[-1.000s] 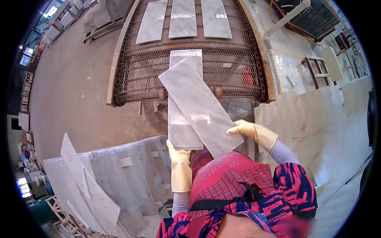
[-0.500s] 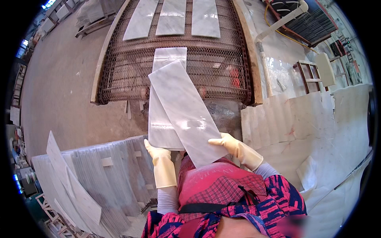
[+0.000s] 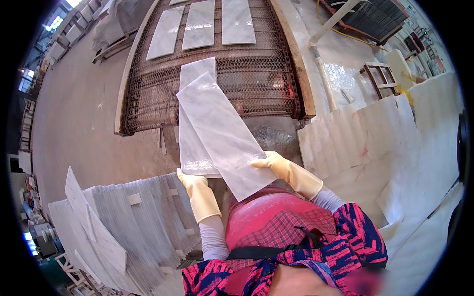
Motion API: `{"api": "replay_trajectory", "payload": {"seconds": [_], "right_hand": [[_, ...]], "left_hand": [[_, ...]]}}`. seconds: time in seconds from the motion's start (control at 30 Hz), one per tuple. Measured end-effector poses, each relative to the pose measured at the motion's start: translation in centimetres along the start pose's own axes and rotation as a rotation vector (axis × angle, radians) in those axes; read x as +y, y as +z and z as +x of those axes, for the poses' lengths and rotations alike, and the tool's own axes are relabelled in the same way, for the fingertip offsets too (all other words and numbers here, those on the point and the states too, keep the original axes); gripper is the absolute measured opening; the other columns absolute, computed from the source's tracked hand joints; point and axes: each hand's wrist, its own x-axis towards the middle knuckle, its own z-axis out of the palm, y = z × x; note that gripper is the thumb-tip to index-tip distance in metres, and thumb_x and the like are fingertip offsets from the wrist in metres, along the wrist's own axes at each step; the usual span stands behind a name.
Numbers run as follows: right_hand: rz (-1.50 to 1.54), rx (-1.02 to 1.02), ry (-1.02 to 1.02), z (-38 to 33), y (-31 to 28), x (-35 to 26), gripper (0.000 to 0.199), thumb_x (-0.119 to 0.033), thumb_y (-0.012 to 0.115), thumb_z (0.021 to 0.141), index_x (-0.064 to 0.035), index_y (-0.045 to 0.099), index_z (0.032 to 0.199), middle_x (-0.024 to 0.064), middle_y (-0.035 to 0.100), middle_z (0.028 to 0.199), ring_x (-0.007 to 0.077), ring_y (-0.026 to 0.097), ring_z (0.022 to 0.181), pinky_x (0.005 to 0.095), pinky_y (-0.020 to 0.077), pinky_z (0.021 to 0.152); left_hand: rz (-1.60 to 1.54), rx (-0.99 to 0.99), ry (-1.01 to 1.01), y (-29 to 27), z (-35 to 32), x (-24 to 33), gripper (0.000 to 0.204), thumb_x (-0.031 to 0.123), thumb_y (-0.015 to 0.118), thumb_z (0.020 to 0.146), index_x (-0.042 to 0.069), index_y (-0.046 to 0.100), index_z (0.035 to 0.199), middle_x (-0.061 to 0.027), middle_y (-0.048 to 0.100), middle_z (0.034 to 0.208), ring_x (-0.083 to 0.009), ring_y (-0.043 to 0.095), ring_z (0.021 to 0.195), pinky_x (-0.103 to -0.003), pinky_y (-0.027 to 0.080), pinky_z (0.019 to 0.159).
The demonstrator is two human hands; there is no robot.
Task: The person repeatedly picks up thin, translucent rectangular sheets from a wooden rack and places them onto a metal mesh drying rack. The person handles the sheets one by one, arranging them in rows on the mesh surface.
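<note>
Swung a little since half a second ago: top marble slab (image 3: 220, 135) now angled further across the lower slab (image 3: 193, 118), far corner toward 11 o'clock, near end drawn in to the body.

At far left, about 8 o'clock, stands a rack of white slabs (image 3: 123, 222) on edge, close by for an easy reach. Just right of it, left hand (image 3: 193, 186) in a yellow rubber glove, closed at the near edge of the lower slab, thumb on top, fingers hidden beneath; seemingly steadying it flat so it stays put on the wire-mesh conveyor (image 3: 148, 98). At centre, both slabs overlapping, lower one lying lengthwise toward 12 o'clock, half on the mesh. Further up at 12 o'clock, three more slabs (image 3: 200, 23) lying side by side, spaced apart on the mesh.

Right hand (image 3: 269, 163), gloved too, clamped on the right near edge of the top slab, thumb over, fingers under, probably bearing its weight while tilted clear of the lower piece. At 3 o'clock, large white sheets (image 3: 395, 148) leaning, well apart from both hands.
</note>
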Motion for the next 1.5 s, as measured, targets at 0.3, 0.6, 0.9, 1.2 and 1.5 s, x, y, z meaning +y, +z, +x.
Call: {"api": "replay_trajectory", "payload": {"seconds": [0.3, 0.6, 0.9, 1.2, 1.5], "right_hand": [[0.153, -0.017, 0.012, 0.2, 2.1, 1.0, 0.045, -0.016, 0.076, 0.089, -0.0017, 0.064, 0.13, 0.0095, 0.071, 0.115, 0.0227, 0.068, 0.1, 0.0392, 0.0536, 0.089], [0.178, -0.003, -0.089, -2.7, 2.9, -1.8, 0.048, -0.012, 0.075, 0.09, 0.0033, 0.061, 0.133, 0.0122, 0.071, 0.116, 0.0224, 0.069, 0.099, 0.0384, 0.0546, 0.09], [0.068, 0.167, -0.371, -2.5, 1.2, -4.9, 0.048, -0.012, 0.069, 0.094, 0.004, 0.057, 0.138, 0.0118, 0.069, 0.121, 0.0218, 0.068, 0.105, 0.0359, 0.0529, 0.094], [0.336, 0.122, -0.349, 4.2, -4.5, 0.7, 0.045, -0.014, 0.067, 0.095, 0.0014, 0.058, 0.136, 0.0141, 0.069, 0.123, 0.0243, 0.069, 0.109, 0.0377, 0.0542, 0.096], [0.372, 0.065, -0.329, 4.4, -5.0, 1.8, 0.043, -0.016, 0.063, 0.098, -0.0003, 0.058, 0.138, 0.0128, 0.069, 0.126, 0.0257, 0.067, 0.114, 0.0395, 0.0535, 0.1]], "left_hand": [[0.029, -0.086, 0.028, -0.3, 2.3, -0.8, 0.069, 0.062, 0.048, 0.096, 0.012, 0.056, 0.144, -0.0069, 0.054, 0.15, -0.0299, 0.048, 0.139, -0.05, 0.033, 0.118], [0.062, -0.102, -0.014, -0.5, 3.7, -1.5, 0.07, 0.063, 0.045, 0.098, 0.013, 0.054, 0.146, -0.0067, 0.053, 0.151, -0.0308, 0.048, 0.139, -0.051, 0.034, 0.118], [0.049, -0.114, -0.105, 1.1, 1.3, -1.1, 0.08, 0.072, 0.045, 0.093, 0.015, 0.049, 0.15, -0.0056, 0.047, 0.156, -0.0283, 0.044, 0.143, -0.047, 0.031, 0.12], [0.075, -0.143, -0.227, 1.6, -0.1, -0.9, 0.062, 0.058, 0.031, 0.104, 0.019, 0.052, 0.148, 0.0004, 0.053, 0.152, -0.0216, 0.044, 0.143, -0.043, 0.034, 0.119], [0.024, -0.168, -0.271, 0.3, 2.2, -0.5, 0.063, 0.063, 0.037, 0.101, 0.022, 0.057, 0.144, -0.0037, 0.053, 0.152, -0.0323, 0.045, 0.142, -0.062, 0.034, 0.116]]}}
